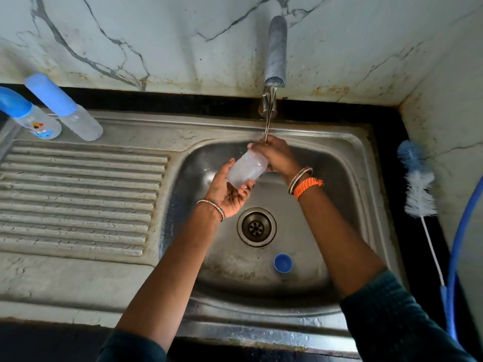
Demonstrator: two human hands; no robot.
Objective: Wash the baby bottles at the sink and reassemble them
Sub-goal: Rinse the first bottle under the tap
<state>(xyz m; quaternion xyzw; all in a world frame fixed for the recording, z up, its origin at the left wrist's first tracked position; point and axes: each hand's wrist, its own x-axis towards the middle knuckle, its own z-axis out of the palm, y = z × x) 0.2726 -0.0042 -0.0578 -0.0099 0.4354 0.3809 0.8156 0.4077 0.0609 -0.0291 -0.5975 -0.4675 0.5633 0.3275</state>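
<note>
Dim, soft light; dark corners, wide-angle bending at edges, slight blur.

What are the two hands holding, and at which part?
Both hold one clear bottle. The left hand cups its base end; the right hand has its grip round the mouth end.

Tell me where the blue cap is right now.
In the head view, the blue cap lies on the sink floor, just below-right of the drain.

Clear bottle body (pixel 247 169): capless, tilted over basin. Blue cap (pixel 283 263): basin floor. Two capped bottles (pixel 65 107) (pixel 28 116): upright beside drainboard.
</note>
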